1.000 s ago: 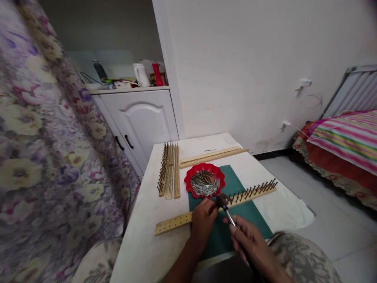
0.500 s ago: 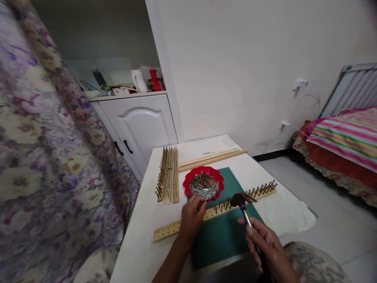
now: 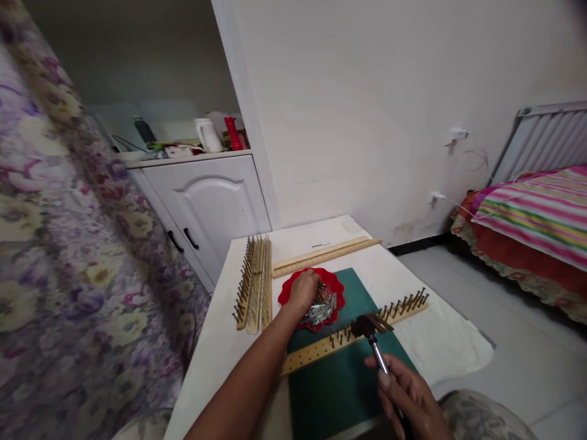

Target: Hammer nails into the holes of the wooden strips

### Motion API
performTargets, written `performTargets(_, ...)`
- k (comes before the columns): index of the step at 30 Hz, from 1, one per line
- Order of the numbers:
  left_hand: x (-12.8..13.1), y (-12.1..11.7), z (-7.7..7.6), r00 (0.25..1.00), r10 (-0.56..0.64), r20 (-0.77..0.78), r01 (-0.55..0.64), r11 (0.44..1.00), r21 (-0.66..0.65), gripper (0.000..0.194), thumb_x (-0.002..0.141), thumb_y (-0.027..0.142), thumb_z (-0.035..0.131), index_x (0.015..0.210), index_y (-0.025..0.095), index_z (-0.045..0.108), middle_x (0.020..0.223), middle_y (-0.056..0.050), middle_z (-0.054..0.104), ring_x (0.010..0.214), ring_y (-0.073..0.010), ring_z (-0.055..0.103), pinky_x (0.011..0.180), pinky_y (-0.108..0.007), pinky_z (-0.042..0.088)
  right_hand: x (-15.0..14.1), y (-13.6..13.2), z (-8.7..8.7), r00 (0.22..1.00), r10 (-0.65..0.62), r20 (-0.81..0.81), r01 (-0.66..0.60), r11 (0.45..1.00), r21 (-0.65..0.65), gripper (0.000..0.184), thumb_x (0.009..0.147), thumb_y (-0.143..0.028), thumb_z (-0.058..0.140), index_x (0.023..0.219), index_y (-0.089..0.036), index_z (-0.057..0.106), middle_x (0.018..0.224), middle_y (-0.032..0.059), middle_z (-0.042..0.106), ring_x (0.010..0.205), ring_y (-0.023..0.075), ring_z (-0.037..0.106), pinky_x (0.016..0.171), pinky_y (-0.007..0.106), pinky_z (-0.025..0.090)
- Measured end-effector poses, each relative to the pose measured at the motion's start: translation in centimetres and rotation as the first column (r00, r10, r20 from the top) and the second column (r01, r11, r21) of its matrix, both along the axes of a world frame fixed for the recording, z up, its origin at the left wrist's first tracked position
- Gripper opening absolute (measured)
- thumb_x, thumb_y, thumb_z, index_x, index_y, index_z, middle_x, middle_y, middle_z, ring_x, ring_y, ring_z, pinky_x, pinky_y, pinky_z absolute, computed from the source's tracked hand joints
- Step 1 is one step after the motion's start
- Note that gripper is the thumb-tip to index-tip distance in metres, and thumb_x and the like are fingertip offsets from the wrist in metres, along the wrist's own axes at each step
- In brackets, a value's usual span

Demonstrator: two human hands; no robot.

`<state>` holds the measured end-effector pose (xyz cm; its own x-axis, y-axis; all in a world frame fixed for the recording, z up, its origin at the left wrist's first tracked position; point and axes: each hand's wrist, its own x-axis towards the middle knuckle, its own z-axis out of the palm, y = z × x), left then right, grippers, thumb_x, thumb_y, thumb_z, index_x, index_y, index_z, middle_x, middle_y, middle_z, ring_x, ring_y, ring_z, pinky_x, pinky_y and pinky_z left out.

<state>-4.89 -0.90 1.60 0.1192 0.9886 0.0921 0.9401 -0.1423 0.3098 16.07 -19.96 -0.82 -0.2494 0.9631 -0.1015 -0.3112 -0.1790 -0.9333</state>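
Note:
My left hand (image 3: 304,289) reaches into a red scalloped bowl (image 3: 338,287) of loose nails (image 3: 323,308). Its fingers curl down among the nails; their tips are hidden, so I cannot make out what they pinch. My right hand (image 3: 408,391) is closed around the shaft of a claw hammer (image 3: 376,351). The hammer's head hangs over a wooden strip (image 3: 316,351) drilled with rows of holes. Nails stand in the strip's middle and right end; its left part has bare holes. Beneath the strip lies a green mat (image 3: 339,391).
Several wooden strips (image 3: 253,299), some bristling with nails, lie at the table's left. More drilled strips (image 3: 325,256) lie along the back, near a couple of loose nails. A floral curtain (image 3: 92,275) hangs at left; a bed (image 3: 541,214) stands at right.
My left hand has moved from the drilled strip up and forward into the red bowl. My right hand still holds the hammer over the strip. The view has shifted slightly.

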Motion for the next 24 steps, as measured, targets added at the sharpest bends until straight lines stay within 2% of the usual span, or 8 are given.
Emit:
performTargets(4, 0.2, 1.3, -0.4, 0.996, -0.067, -0.063, 0.068, 0.998, 0.009, 0.018, 0.082, 0.016, 0.046, 0.082, 0.014, 0.064, 0.094, -0.009, 0.063, 0.091, -0.0209, 0.053, 0.077, -0.029, 0.035, -0.1, 0.4, -0.3, 1.0, 0.001, 0.019, -0.002, 1.0, 0.011, 0.044, 0.082, -0.056, 0.055, 0.101, -0.017, 0.05, 0.04, -0.0116, 0.048, 0.029, 0.0021, 0.028, 0.031, 0.017, 0.016)
performTargets(8, 0.1, 2.0, -0.4, 0.987, -0.121, -0.101, 0.121, 0.993, -0.006, 0.013, 0.078, 0.014, 0.049, 0.077, 0.014, 0.062, 0.091, -0.009, 0.063, 0.089, -0.0206, 0.052, 0.076, -0.028, 0.034, -0.3, 0.5, -0.6, 1.0, 0.0, 0.014, 0.0, 1.0, 0.022, 0.043, 0.082, -0.055, 0.055, 0.101, -0.016, 0.049, 0.039, -0.0127, 0.046, 0.029, 0.002, 0.026, 0.032, 0.018, 0.013)
performTargets(14, 0.0, 2.5, 0.1, 0.985, -0.12, -0.127, 0.115, 0.992, -0.043, 0.016, 0.078, 0.018, 0.047, 0.075, 0.016, 0.063, 0.082, -0.006, 0.064, 0.079, -0.0192, 0.055, 0.068, -0.027, 0.033, -0.5, 0.6, -0.7, 1.0, 0.016, 0.014, -0.016, 1.0, 0.006, 0.045, 0.082, -0.056, 0.055, 0.101, -0.016, 0.048, 0.039, -0.0131, 0.045, 0.029, 0.0017, 0.026, 0.031, 0.015, 0.013)
performTargets(20, -0.3, 1.1, 0.2, 0.985, -0.129, -0.113, 0.13, 0.992, 0.002, 0.011, 0.077, 0.018, 0.052, 0.077, 0.019, 0.063, 0.088, -0.005, 0.065, 0.087, -0.02, 0.055, 0.072, -0.027, 0.034, -0.5, 0.7, -0.9, 0.999, -0.015, 0.04, 0.014, 0.999, 0.034, 0.045, 0.08, -0.059, 0.055, 0.099, -0.018, 0.052, 0.039, -0.0113, 0.047, 0.028, 0.002, 0.028, 0.03, 0.013, 0.016)
performTargets(24, -0.6, -0.3, 0.4, 0.985, -0.143, -0.092, 0.149, 0.987, 0.063, 0.012, 0.081, 0.018, 0.052, 0.08, 0.021, 0.063, 0.089, -0.004, 0.063, 0.089, -0.0196, 0.055, 0.074, -0.027, 0.035, -0.5, 0.8, -1.2, 1.0, -0.007, -0.004, 0.007, 1.0, 0.028, 0.043, 0.081, -0.058, 0.055, 0.1, -0.019, 0.052, 0.038, -0.0116, 0.047, 0.026, 0.0021, 0.026, 0.028, 0.014, 0.016)
